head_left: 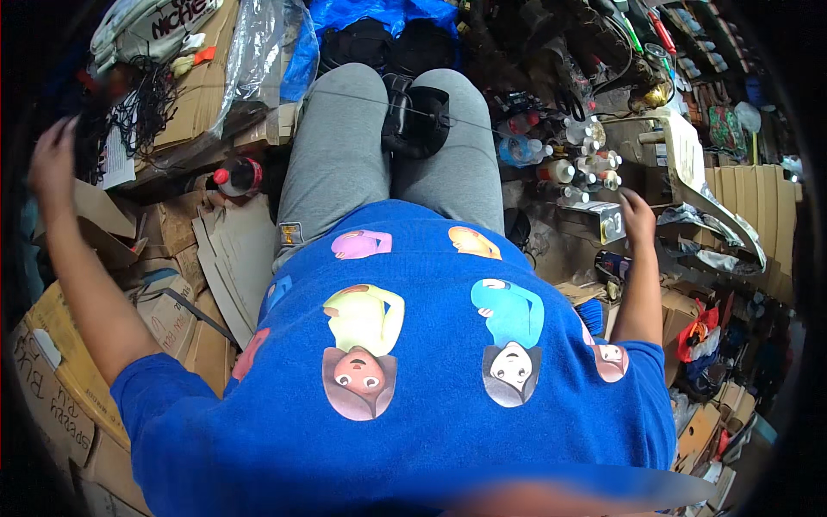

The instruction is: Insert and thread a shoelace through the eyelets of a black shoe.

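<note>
My arms are spread wide to both sides. On the left, my left hand (53, 164) is raised near a tangle of black cords (148, 108); its fingers are smeared by motion. My right hand (639, 217) is out to the right, fingers bent together, beside the group of small bottles. A thin dark cord (349, 99) runs taut across my knees and slopes toward my right hand; its ends fade from sight. Between my thighs rests a black rounded thing with a band-like side (419, 116), whose kind I cannot make out.
To the left lie flattened cardboard (228, 258), clear plastic wrap (263, 52) and a red-capped bottle of dark drink (239, 177). Several small bottles (590, 164) stand on the right, near a pale chair-like frame (689, 164). Ahead is a blue plastic sheet (345, 12).
</note>
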Available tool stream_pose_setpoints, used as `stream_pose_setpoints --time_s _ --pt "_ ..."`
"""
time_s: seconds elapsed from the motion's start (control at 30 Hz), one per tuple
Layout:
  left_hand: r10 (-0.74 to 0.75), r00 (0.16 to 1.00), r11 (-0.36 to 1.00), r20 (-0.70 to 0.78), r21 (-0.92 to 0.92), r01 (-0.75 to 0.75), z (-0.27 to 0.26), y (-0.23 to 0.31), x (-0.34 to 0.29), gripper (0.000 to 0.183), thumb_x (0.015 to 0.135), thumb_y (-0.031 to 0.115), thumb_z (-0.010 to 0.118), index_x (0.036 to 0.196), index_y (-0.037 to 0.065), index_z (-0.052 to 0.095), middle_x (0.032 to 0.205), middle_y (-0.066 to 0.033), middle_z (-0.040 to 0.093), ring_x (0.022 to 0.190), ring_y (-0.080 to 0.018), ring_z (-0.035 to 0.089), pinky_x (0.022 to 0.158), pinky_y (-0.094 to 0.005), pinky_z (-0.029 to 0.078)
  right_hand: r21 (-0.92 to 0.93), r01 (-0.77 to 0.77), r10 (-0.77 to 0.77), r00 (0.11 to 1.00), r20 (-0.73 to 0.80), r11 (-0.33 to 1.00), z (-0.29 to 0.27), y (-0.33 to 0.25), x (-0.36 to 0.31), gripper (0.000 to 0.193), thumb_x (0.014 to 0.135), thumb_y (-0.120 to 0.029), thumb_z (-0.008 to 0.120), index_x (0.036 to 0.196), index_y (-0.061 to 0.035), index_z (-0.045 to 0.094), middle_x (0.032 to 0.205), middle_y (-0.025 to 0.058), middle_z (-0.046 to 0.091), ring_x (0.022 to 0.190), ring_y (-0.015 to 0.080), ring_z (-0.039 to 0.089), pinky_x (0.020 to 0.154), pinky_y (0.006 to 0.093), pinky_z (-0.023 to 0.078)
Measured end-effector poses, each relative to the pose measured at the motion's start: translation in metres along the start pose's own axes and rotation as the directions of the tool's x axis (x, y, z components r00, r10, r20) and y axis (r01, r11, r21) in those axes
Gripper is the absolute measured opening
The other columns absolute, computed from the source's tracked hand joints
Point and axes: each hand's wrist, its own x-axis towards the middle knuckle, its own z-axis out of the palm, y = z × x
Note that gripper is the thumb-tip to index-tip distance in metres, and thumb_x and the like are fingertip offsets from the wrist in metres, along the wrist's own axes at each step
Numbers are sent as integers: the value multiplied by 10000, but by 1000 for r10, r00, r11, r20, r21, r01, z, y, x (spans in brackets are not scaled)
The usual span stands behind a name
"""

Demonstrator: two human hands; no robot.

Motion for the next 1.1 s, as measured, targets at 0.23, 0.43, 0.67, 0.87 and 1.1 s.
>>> stream_pose_setpoints --time_s 0.23,0.43,0.67,0.87,1.1 --pt "365 930 705 46 -665 -244 44 154 -52 300 792 174 656 1074 72 652 1051 -123 618 993 -232 582 868 -310 440 133 326 -347 787 510 936 40 -56 2 332 856 -129 551 1179 -53 577 880 119 624 704 194 530 695 327 453" --pt "770 630 116 -102 -948 -297 30 358 -102 317 777 134 661 1088 75 634 1107 -91 587 1023 -213 562 880 -308 441 592 378 -592 777 214 711 47 -252 8 190 802 -56 622 985 -51 670 895 36 620 791 115 573 707 244 462" --pt "868 460 232 189 -972 -38 36 387 -84 220 785 161 675 967 40 645 928 -75 569 898 -194 569 819 -304 446 603 506 -715 681 159 616 64 -279 26 146 734 -42 704 878 -63 696 829 18 595 783 103 577 714 253 469" --pt "917 306 118 254 -909 401 57 388 -89 235 796 166 677 971 12 653 947 -57 607 929 -147 567 854 -281 433 744 366 -704 684 193 559 84 -274 21 144 736 -11 690 875 -49 682 829 -2 560 799 84 550 728 232 451" --pt "945 197 129 260 -854 504 56 380 -91 339 817 177 648 1123 34 630 1025 -74 636 1001 -147 566 938 -277 390 668 454 -668 739 87 589 81 -271 -9 180 732 -14 680 895 -90 694 830 27 583 777 129 572 700 259 460"
